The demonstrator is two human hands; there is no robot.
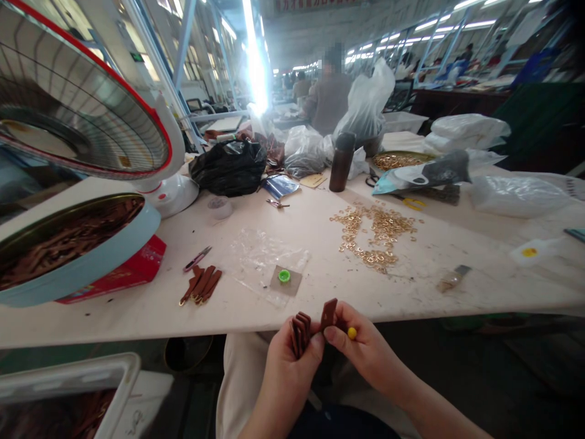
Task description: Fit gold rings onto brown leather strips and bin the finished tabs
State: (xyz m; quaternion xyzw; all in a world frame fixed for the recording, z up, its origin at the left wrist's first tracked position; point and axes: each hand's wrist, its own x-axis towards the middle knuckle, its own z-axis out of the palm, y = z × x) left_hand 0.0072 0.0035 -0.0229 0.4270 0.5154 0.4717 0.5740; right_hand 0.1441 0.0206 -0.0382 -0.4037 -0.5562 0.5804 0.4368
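Note:
Just past the table's front edge, my left hand [292, 366] is closed round a small fanned stack of brown leather straps [300, 332]. My right hand [361, 347] pinches a single brown leather strap [328, 313] by its lower part, close beside that stack. A small yellow ball [351, 333] shows at the right hand's fingers; what it belongs to is hidden. On the table to the left lie several finished-looking brown straps with gold rings [203, 285]. Loose gold rings [372, 235] are spread over the table to the right.
Thread snips [197, 258] lie near the straps. A green cap [284, 276] sits on a grey square. At left stand a fan [169, 192] and a blue-rimmed tray [91, 265] of straps. A dark bottle [342, 163] and plastic bags [228, 167] line the back. A person [331, 100] sits beyond.

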